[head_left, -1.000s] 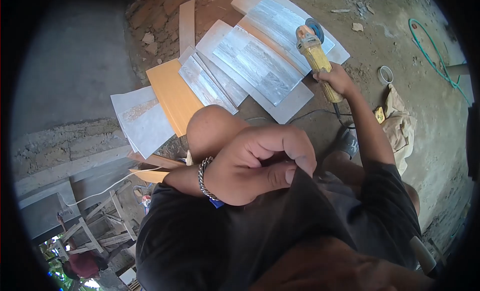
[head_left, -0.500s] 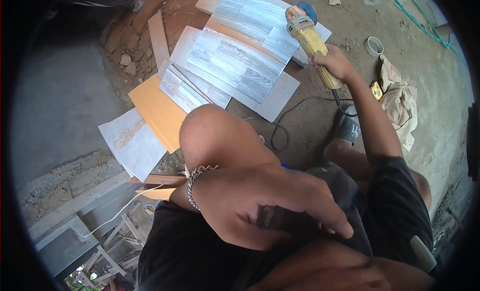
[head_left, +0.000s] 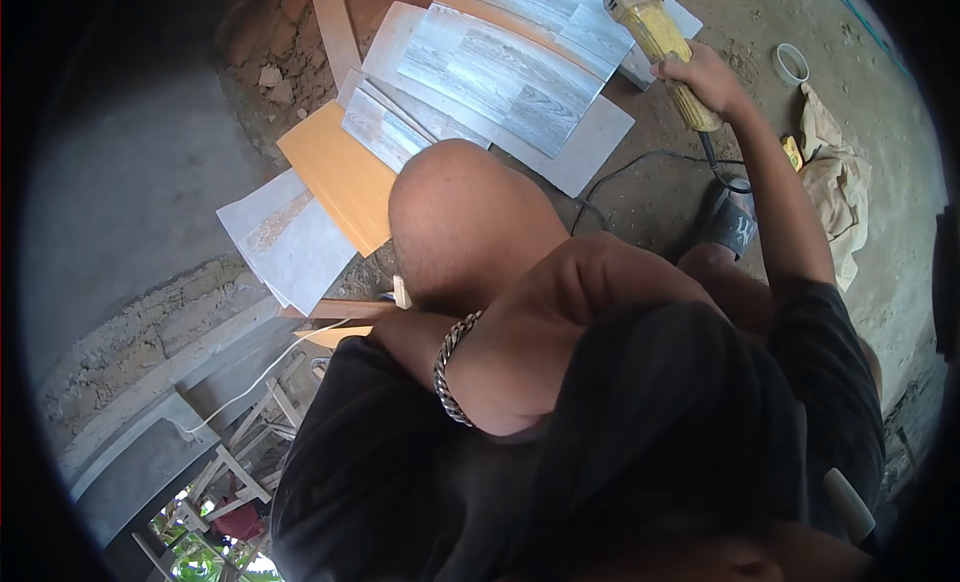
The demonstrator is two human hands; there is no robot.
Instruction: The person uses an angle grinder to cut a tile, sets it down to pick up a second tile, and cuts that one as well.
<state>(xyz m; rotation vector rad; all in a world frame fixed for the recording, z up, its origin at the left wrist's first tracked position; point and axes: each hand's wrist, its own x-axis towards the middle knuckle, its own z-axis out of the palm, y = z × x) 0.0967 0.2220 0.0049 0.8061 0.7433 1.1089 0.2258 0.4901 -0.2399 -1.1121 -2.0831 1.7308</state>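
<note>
My right hand is closed round the yellow body of an angle grinder, whose disc end is mostly cut off by the top edge of the view. The grinder is held beside a stack of grey wood-pattern planks. My left hand, with a chain bracelet at the wrist, is raised close to the camera. It grips dark cloth of my shirt, which is bunched up and covers most of the fingers.
An orange-brown board and light grey sheets lie left of my knee. The grinder's black cord runs over the dirt floor. At the right are a beige cloth, a yellow tape measure and a white ring.
My left hand has gone up with the shirt cloth, which now covers its fingers. The view has tilted, so planks and grinder sit higher and further right; my right hand keeps its grip.
</note>
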